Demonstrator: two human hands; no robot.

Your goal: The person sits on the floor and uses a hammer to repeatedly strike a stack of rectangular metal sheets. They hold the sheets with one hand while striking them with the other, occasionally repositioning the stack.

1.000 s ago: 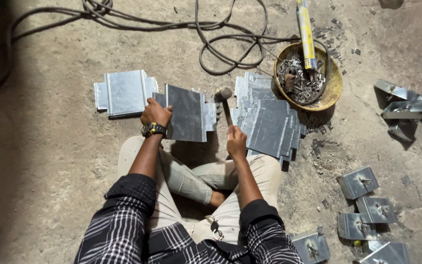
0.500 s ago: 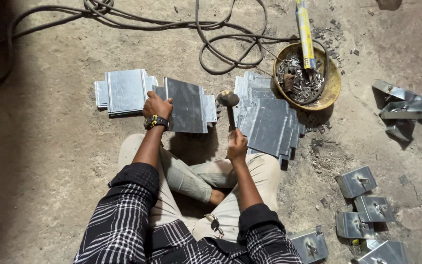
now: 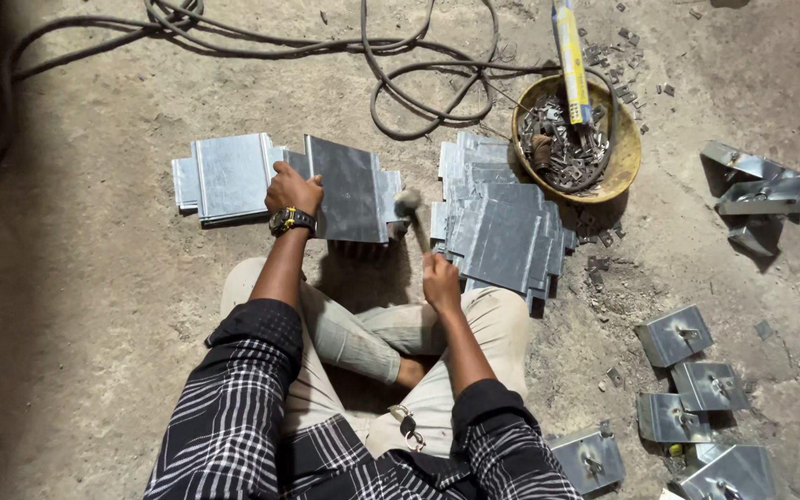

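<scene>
I sit cross-legged on a dusty floor. My left hand [image 3: 293,190], with a yellow wristwatch, grips the left edge of a grey sheet-metal plate [image 3: 352,188] lying in front of me. My right hand [image 3: 440,281] is closed around the handle of a hammer [image 3: 409,206], whose head hovers by the plate's right edge. A second folded metal plate [image 3: 229,176] lies just left of my left hand.
A stack of grey metal plates [image 3: 502,227] lies to the right. A round yellow bowl [image 3: 624,165] of metal bits holds a yellow tool. Black cables [image 3: 418,83] loop across the top. Bent metal brackets [image 3: 692,380] lie at right and lower right.
The hammer head has swung from above the plate stack towards the right edge of the held plate. My left hand stays on the plate.
</scene>
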